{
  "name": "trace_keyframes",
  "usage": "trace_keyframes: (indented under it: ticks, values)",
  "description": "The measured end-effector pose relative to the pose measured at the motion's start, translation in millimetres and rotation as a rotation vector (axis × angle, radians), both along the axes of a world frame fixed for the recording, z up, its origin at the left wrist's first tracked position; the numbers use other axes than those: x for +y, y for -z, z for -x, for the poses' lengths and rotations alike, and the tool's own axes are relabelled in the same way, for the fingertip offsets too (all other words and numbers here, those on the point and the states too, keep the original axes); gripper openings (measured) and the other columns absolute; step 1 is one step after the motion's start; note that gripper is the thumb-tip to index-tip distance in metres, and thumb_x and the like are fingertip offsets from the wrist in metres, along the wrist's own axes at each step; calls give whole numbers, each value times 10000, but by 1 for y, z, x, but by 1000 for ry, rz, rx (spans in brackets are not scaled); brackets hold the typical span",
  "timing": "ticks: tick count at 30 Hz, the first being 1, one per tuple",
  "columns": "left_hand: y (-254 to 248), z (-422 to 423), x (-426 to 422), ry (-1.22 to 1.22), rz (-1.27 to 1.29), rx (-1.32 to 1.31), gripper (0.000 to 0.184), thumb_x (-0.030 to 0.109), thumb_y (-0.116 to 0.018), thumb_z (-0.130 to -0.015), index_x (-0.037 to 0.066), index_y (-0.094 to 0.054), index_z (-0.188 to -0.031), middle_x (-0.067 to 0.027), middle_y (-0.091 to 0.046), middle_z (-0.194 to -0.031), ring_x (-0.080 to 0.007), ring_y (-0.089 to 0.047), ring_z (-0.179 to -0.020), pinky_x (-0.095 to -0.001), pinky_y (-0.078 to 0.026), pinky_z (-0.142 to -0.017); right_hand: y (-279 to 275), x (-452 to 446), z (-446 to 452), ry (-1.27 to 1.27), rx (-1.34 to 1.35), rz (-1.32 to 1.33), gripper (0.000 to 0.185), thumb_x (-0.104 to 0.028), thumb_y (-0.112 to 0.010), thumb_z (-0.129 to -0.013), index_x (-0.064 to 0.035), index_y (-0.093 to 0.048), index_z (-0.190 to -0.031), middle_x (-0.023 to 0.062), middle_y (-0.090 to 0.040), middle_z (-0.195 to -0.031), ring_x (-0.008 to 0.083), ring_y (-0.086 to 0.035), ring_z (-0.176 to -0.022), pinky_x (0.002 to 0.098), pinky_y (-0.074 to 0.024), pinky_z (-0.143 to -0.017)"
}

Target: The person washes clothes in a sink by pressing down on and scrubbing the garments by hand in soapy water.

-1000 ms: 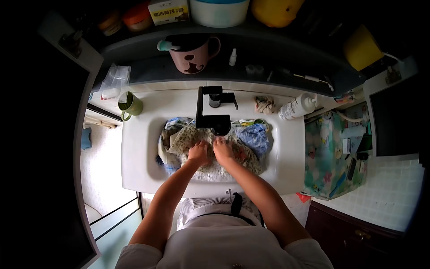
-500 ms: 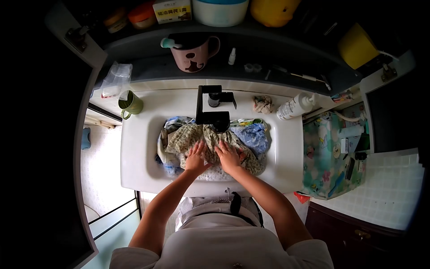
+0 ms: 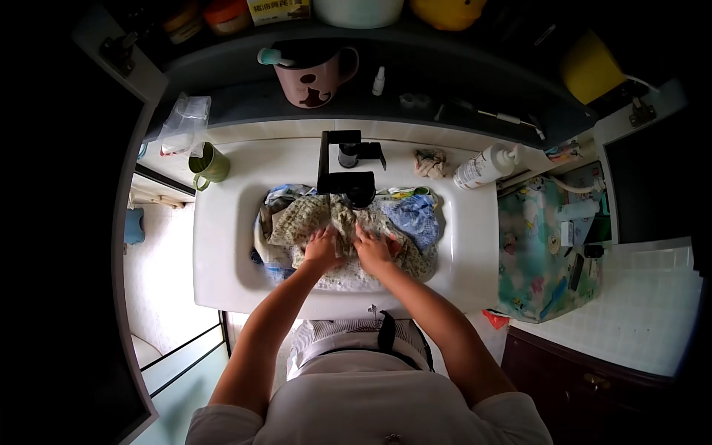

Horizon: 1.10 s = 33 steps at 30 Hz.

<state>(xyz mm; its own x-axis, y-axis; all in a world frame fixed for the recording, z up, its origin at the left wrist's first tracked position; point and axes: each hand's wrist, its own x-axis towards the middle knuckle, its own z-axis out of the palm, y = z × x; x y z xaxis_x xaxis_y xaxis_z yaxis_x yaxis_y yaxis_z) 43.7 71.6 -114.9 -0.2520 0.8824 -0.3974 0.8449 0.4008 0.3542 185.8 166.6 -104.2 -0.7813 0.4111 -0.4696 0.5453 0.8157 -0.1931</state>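
Note:
A patterned beige cloth [image 3: 300, 221] lies wet and bunched in the white sink [image 3: 463, 274], with foam along its near part. Blue cloth [image 3: 412, 217] sits at the right of the pile, and white-and-blue cloth [image 3: 271, 248] at the left. My left hand [image 3: 322, 248] presses on the beige cloth, fingers pointing forward and a little apart. Beside it, separated by a small gap, my right hand [image 3: 371, 250] rests on the same cloth with its fingers partly spread. The black faucet [image 3: 348, 180] stands over the far side of the pile.
On the sink's back ledge are a green cup [image 3: 213, 165], a crumpled cloth [image 3: 431, 163] and a tilted white pump bottle [image 3: 483, 167]. Above runs a dark shelf with a pink mug [image 3: 308, 83] and a small white bottle [image 3: 379, 81]. Mirrored doors flank both sides.
Over the last second both hands have drawn back from below the faucet, and their fingers have shifted on the cloth. The whole view has moved slightly.

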Motion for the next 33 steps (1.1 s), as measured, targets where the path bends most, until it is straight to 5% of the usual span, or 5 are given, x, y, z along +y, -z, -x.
trace_keyframes:
  ticks: [5, 9, 22, 28, 33]
  values:
    - [-5, -10, -24, -9, -139, -36, 879, 397, -715, -724, -1, -321, -1401, -141, -249, -1496, -309, -192, -1399, -416, -211, -1128, -1, -9, -19, -38, 148, -43, 548, -51, -556, -801, -78, -462, -1340, 144, -191, -1520, 317, -248, -1378, 546, -286, -1049]
    - [3, -14, -41, -1, -174, -43, 856, 371, -681, -759, 72, -266, -1445, -105, -174, -1531, -295, -179, -1407, -462, -230, -1116, -2, -18, -37, -96, 147, -72, 536, -73, -534, -821, -85, -453, -1350, 119, -212, -1518, 315, -224, -1390, 536, -287, -1053]
    - [22, -3, -17, 3, 6, -52, 775, 342, -718, -704, 120, -401, -1376, -89, -369, -1431, -313, -303, -1353, -457, -277, -1086, -2, -12, -18, -54, -29, 48, 415, -68, -531, -799, -55, -555, -1213, 126, -364, -1443, 330, -277, -1364, 573, -317, -1013]
    - [8, -11, -17, 1, 63, -12, 759, 344, -667, -754, 82, -359, -1397, -94, -305, -1473, -315, -266, -1368, -447, -248, -1101, 4, -17, -30, -3, 43, 77, 460, -60, -509, -825, -67, -517, -1285, 119, -314, -1472, 322, -204, -1395, 549, -243, -1075]
    - [2, -23, -42, -5, -155, 34, 750, 375, -599, -824, 70, -287, -1434, -109, -232, -1510, -309, -237, -1381, -438, -205, -1119, -4, -23, -47, -61, 72, 9, 476, -71, -497, -847, -90, -490, -1322, 103, -237, -1509, 308, -154, -1412, 545, -194, -1103]
